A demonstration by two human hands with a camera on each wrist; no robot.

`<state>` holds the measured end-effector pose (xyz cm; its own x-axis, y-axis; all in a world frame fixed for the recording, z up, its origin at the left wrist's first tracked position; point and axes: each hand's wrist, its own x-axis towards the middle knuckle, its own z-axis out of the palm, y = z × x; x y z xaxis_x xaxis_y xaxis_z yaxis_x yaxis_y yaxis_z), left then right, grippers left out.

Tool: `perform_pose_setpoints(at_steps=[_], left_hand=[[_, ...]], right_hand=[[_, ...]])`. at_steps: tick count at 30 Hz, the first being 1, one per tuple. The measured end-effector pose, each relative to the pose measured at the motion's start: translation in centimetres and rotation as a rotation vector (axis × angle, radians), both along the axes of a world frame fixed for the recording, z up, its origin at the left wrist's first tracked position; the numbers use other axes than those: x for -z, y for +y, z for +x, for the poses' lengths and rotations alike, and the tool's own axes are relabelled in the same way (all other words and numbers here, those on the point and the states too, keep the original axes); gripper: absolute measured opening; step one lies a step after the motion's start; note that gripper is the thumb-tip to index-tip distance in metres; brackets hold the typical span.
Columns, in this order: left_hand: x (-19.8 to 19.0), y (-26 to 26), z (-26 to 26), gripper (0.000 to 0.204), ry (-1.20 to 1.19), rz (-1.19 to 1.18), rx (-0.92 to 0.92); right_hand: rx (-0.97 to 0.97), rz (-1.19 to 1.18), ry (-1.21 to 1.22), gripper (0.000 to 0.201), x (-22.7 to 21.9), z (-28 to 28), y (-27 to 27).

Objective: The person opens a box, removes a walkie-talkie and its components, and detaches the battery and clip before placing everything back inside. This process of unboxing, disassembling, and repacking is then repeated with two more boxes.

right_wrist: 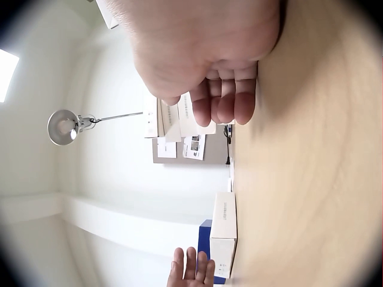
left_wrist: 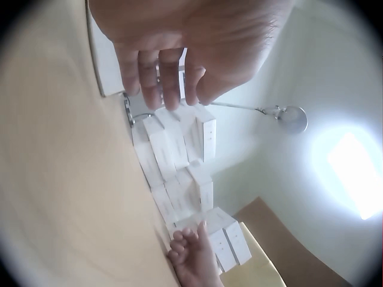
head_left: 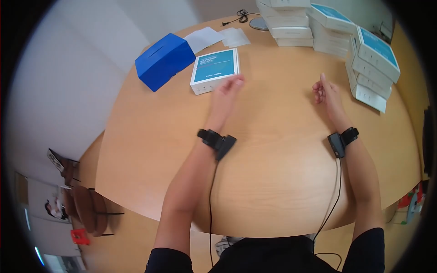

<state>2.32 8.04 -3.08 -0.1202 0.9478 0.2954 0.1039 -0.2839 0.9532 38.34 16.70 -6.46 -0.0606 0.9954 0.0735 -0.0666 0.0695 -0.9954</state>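
In the head view my left hand [head_left: 226,95] is at the near right corner of a white box with a teal top [head_left: 216,67], overlapping its edge. The left wrist view shows that hand's fingers [left_wrist: 170,84] loosely bent, with nothing held in them. My right hand [head_left: 328,94] is held low over the right side of the table, thumb up and fingers loosely curled around nothing. Just right of it rises a stack of similar white boxes [head_left: 369,83]. A blue box with a slot in its top [head_left: 165,59] sits left of the teal-topped box.
Paper sheets [head_left: 205,38] lie behind the blue box. More stacked white boxes [head_left: 292,28] stand at the back beside a round lamp base [head_left: 258,23] and a coiled black cable [head_left: 242,16]. Thin cables run from both wrist cameras. A chair [head_left: 88,210] stands off to the left.
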Motion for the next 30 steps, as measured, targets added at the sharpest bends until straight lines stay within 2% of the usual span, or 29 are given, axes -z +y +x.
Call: perform_pose_setpoints(at_steps=[2, 5, 8, 11, 14, 17, 22, 30], left_hand=[[-0.1, 1.9, -3.9, 0.033, 0.124, 0.1, -0.118], [-1.2, 3.3, -8.2, 0.043, 0.438, 0.143, -0.236], [-1.4, 4.2, -9.9, 0.058, 0.952, 0.178, -0.297], [-0.2, 4.0, -10.2, 0.071, 1.253, 0.058, -0.307], [0.4, 4.1, -10.5, 0.071, 1.074, 0.072, -0.212], [0.3, 3.4, -9.5, 0.072, 1.022, 0.071, -0.176], [-0.5, 1.0, -5.0, 0.069, 1.178, 0.146, -0.109], [-2.7, -5.6, 4.5, 0.079, 1.172, 0.201, 0.114]], right_hand=[[-0.002, -0.011, -0.011, 0.059, 0.0, -0.1, -0.1], [-0.024, -0.017, -0.017, 0.061, 0.0, -0.2, -0.1], [-0.038, -0.009, -0.03, 0.062, -0.4, -0.3, -0.5], [-0.055, -0.005, -0.022, 0.062, -0.5, -0.4, -0.5], [-0.056, 0.003, -0.003, 0.063, -0.6, -0.6, -0.6], [-0.071, 0.013, 0.015, 0.064, -0.8, -0.6, -0.8], [-0.072, 0.044, 0.06, 0.064, -0.1, -0.6, -0.3], [-0.041, 0.148, 0.064, 0.065, 0.3, -1.0, 0.0]])
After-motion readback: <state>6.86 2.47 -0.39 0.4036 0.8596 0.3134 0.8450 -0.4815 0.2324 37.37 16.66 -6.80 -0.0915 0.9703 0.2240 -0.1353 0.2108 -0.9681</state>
